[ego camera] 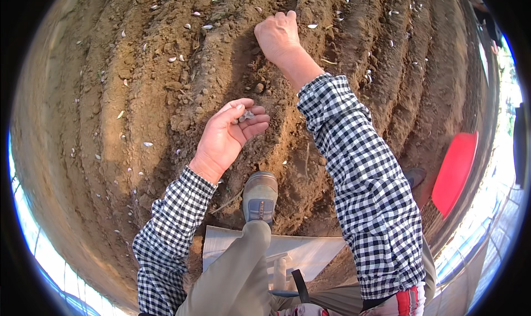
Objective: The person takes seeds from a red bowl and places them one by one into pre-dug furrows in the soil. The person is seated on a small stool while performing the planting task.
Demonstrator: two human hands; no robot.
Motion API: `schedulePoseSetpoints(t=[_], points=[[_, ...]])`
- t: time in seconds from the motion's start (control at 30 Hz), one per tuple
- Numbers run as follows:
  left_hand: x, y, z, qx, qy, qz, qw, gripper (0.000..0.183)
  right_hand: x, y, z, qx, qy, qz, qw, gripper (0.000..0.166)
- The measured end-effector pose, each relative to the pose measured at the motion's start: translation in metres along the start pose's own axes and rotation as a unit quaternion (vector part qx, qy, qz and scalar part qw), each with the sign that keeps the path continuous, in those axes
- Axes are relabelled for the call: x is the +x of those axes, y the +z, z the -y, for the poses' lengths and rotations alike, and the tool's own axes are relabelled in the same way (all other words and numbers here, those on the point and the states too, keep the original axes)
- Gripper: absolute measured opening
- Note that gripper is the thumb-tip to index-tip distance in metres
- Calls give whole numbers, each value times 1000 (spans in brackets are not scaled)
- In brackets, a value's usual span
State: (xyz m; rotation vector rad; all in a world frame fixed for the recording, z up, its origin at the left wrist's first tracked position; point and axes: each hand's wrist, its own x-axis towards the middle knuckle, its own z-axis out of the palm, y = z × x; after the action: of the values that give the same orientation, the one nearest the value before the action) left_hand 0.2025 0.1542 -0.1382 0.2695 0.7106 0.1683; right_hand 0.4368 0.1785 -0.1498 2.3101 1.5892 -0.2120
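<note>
My left hand [234, 129] is palm up over a soil furrow, its fingers curled around a few garlic cloves [245, 116]. Farther out, my right hand [278, 36] is held low at the soil, back of the hand up and fingers bent; its fingertips are hidden, so whether it holds anything does not show. One pale garlic clove [312, 26] lies on the soil just right of that hand. To its left, another clove [207, 27] rests on a ridge [215, 50]. Many more cloves are scattered along the furrows on both sides.
My shoe [260, 195] stands on the soil below my left hand. Behind it lies a pale flat sheet [307, 254] under a small stool or frame [280, 270]. A red plastic basin [455, 175] is at the right, near another dark shoe [415, 177]. Dry stalks lie on the soil.
</note>
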Motion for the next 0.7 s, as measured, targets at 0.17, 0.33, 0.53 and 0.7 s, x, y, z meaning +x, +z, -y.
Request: schedulePoseSetpoints(t=[0.17, 0.33, 0.53, 0.7], points=[[5, 5, -1, 3, 5, 16, 1000, 29, 4, 9, -9, 59, 16, -33, 998, 10], [10, 9, -3, -18, 13, 2, 1000, 31, 9, 5, -8, 25, 14, -7, 1000, 14], [9, 17, -11, -69, 20, 52, 996, 37, -54, 4, -7, 247, -98, -301, 916, 10], [13, 21, -6, -39, 36, 49, 997, 29, -126, -13, 10, 338, -153, -286, 884, 13]])
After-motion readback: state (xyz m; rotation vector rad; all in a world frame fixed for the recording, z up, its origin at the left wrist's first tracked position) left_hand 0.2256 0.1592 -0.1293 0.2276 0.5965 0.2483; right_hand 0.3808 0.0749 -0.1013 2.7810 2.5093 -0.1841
